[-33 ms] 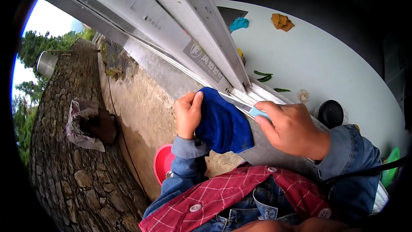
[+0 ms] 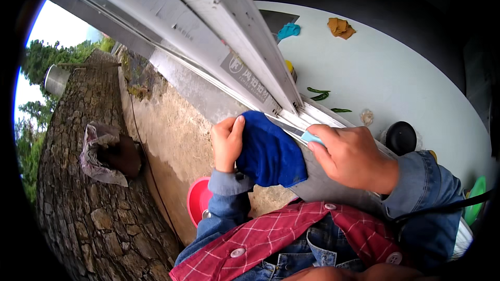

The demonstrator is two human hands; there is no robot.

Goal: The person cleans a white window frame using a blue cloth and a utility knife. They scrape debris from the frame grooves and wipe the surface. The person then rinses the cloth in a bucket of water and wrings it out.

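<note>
A dark blue cloth (image 2: 271, 151) hangs from my left hand (image 2: 227, 143), pinched at its upper left edge between thumb and fingers. My right hand (image 2: 354, 157) is closed round the light blue handle of what looks like a thin knife (image 2: 310, 137). Its narrow grey blade points left, along the cloth's upper edge, and the tip is hard to make out there. Just beyond both hands runs the white sliding-window track (image 2: 325, 112), with the white window frames (image 2: 237, 26) rising from it toward the upper left.
On the pale round table (image 2: 416, 78) beyond the track lie green chillies (image 2: 319, 95), a turquoise cloth (image 2: 289, 30), a brown cloth (image 2: 341, 28) and a black round lid-like thing (image 2: 401, 138). Below on the left are a pink basin (image 2: 198, 201) and a stone wall (image 2: 104, 218).
</note>
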